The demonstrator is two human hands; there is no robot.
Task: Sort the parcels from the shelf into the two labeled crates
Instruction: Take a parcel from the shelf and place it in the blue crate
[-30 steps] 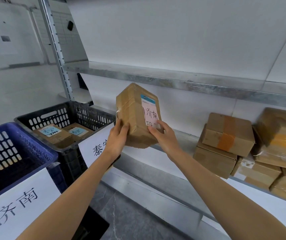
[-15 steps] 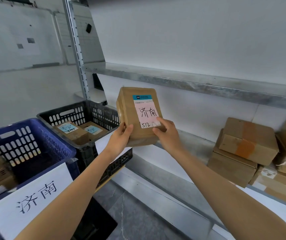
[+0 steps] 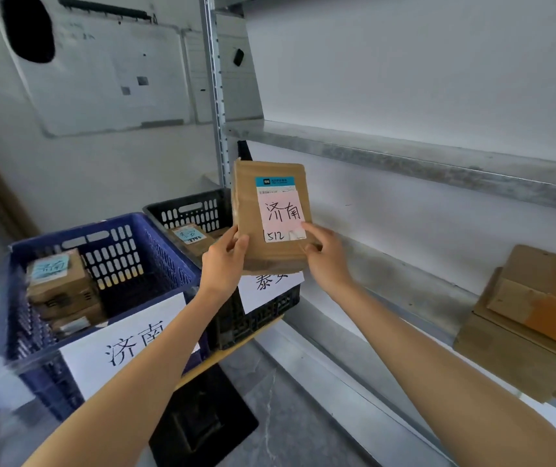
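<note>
Both hands hold 1 brown cardboard parcel [image 3: 271, 214] upright in the air, in front of the shelf's [image 3: 404, 156] white back panel and above the near corner of the black crate [image 3: 199, 207]. The left hand [image 3: 224, 261] clasps the parcel's lower left edge, thumb on the front face and fingers wrapped behind; the right hand [image 3: 325, 257] grips the lower right corner, with its thumb pressed on the bottom edge of the pink label [image 3: 281, 214]. That label carries 2 handwritten characters, 济南, and the number 512 on a white strip beneath. The blue crate [image 3: 101, 251] sits to the left of the black one, the 2 touching side by side, and its front bears a white sign [image 3: 125, 345] with the same 济南 characters. A stack of brown parcels [image 3: 64, 294] lies in its left part. The black crate contains at least 1 parcel with a blue-tinted label [image 3: 189, 235], and its own white sign [image 3: 269, 288] is partly hidden behind the held parcel. On the lower shelf at the right, well apart from the hands, rests a pile of cardboard boxes [image 3: 532, 325].
</note>
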